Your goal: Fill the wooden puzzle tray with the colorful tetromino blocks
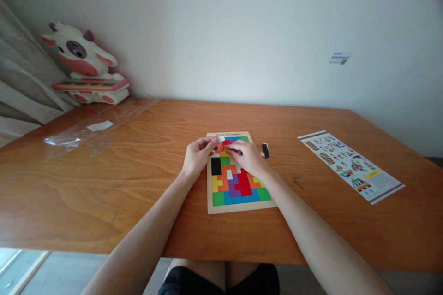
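A wooden puzzle board (209,203) lies flat on the table, holding many coloured block pieces. My left hand (200,154) is over its upper left part, thumb and fingers pinched together. A small white piece (221,138) shows at the left thumb tip, and a purple piece (215,149) just below the thumb; which one is gripped I cannot tell. My right hand (247,154) reaches over the upper right part, fingers closed beside red and yellow pieces. What lies between its fingertips is hidden. A black piece (216,166) shows below my left hand.
Right of the board lies a loose black piece (266,150) with white beside it. A printed picture sheet (353,166) is further right. Clear plastic wrapping (104,131) and a cow-shaped toy keyboard (92,67) are at the left. The wall borders the table's (138,184) far edge.
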Demonstrator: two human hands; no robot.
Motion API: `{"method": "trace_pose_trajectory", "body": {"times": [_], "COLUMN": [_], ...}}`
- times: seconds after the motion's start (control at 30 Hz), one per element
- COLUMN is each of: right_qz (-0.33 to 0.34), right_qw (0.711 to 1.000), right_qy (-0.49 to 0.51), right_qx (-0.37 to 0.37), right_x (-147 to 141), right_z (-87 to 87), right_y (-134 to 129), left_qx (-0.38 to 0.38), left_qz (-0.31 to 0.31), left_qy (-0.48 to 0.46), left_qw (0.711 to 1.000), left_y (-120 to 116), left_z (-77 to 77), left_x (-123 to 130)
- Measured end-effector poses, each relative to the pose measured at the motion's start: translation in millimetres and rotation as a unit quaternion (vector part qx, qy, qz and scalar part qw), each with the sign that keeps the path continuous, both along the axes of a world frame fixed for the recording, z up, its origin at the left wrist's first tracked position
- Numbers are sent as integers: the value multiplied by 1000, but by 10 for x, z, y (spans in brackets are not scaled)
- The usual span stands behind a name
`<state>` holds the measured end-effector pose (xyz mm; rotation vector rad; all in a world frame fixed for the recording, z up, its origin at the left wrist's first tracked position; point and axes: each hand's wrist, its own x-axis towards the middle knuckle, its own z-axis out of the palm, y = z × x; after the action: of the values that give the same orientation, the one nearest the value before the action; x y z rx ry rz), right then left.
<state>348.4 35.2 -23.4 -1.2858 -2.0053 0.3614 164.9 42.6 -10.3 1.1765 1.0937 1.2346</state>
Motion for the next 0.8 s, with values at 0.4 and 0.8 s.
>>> {"method": "trace_pose_trajectory", "body": {"times": [0.4,0.8], "right_qz": [48,49], "right_qw": [995,996], "right_qy": [-80,-69], "right_qx": [36,42], "right_x": [47,94], "right_z": [-26,-38], "right_y": [-74,-120], "left_qx": [11,21], "left_qz": [2,-5], "left_qy": [24,40], "left_qw": [1000,999], "left_y": [-23,-2], "left_z": [12,-12], "left_x": [4,-2]}}
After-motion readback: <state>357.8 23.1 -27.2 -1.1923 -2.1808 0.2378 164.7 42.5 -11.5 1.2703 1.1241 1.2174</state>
